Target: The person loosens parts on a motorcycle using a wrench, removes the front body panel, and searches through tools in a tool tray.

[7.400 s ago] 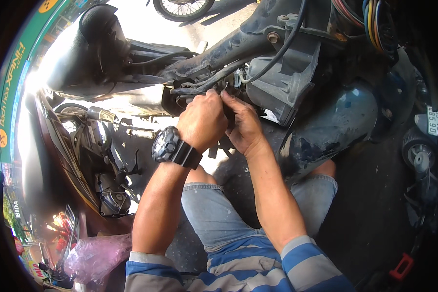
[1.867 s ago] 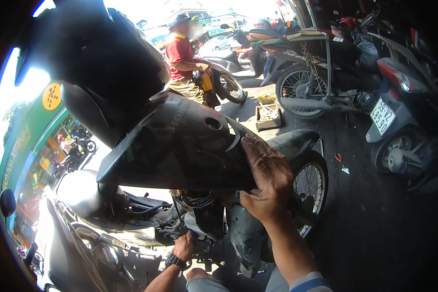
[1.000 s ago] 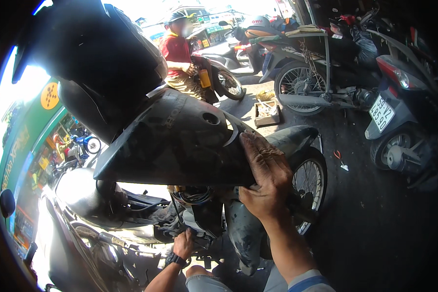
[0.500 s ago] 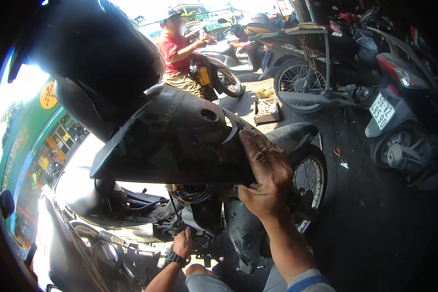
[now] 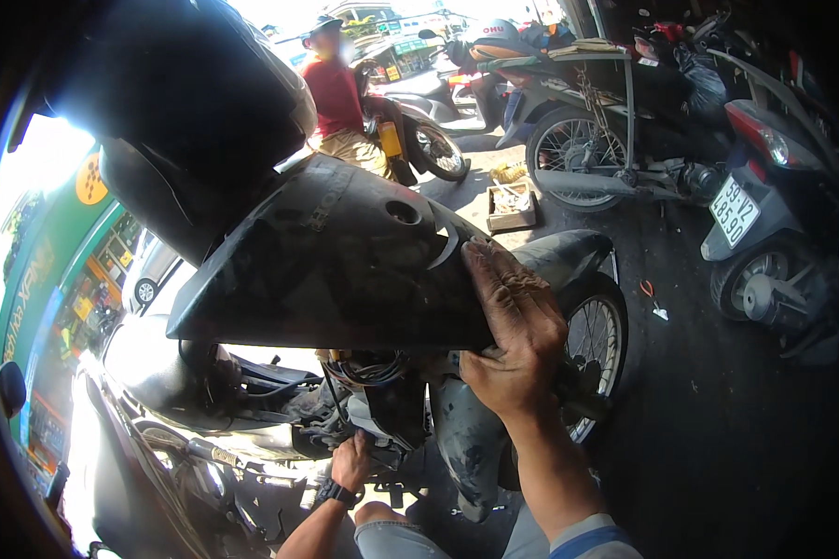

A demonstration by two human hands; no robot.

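My right hand (image 5: 517, 340) grips the right end of a dark, dusty plastic motorbike panel (image 5: 345, 270). Its fingers lie over the top face, and the thumb is at the lower edge. The panel has a round hole and a curved slot near my fingers. It spreads over a partly stripped motorbike, whose bundled wires (image 5: 368, 368) show just below the panel's edge. Lower down, my left hand (image 5: 350, 463), with a black watch on the wrist, is closed against the bike's middle part. Whatever its fingertips hold is hidden.
Orange-handled pliers (image 5: 652, 293) lie on the dark floor to the right. Farther off are a wooden box of parts (image 5: 511, 207) and parked motorbikes (image 5: 578, 154). A person in a red shirt (image 5: 334, 98) is beyond the panel. A large dark rounded shape (image 5: 196, 121) fills the upper left.
The panel and my right hand have shifted very slightly. My left hand stays in place. The person in red has lowered the raised arm and turned.
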